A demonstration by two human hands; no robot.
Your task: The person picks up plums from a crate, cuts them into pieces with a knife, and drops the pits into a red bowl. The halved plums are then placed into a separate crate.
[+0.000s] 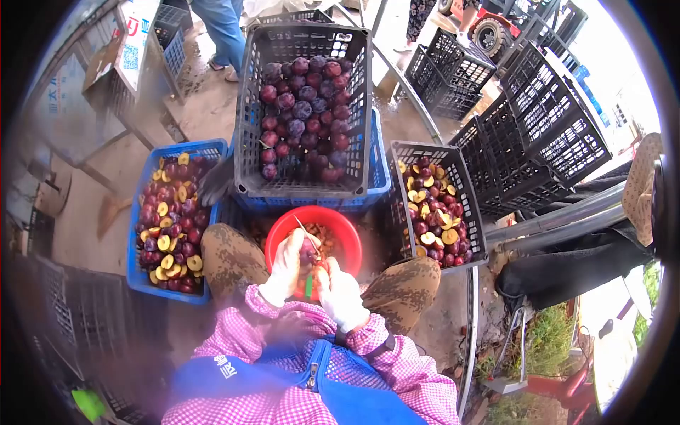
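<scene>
Both my hands wear white gloves and meet over a red bucket (pixel 338 221) between my knees. My left hand (pixel 287 267) is closed around a dark purple plum (pixel 309 251). My right hand (pixel 340 294) grips a small knife with a green handle (pixel 309 285), its thin blade touching the plum. Inside the bucket lie what look like pits and scraps. A grey crate (pixel 248 152) of whole purple plums stands straight ahead, stacked on a blue crate.
A blue crate (pixel 132 262) of halved plums sits at my left, a black crate (pixel 473 212) of halved plums at my right. Empty black crates (pixel 545 120) are stacked at the far right. A person's legs (pixel 223 28) stand beyond. A metal rail (pixel 552 223) runs at right.
</scene>
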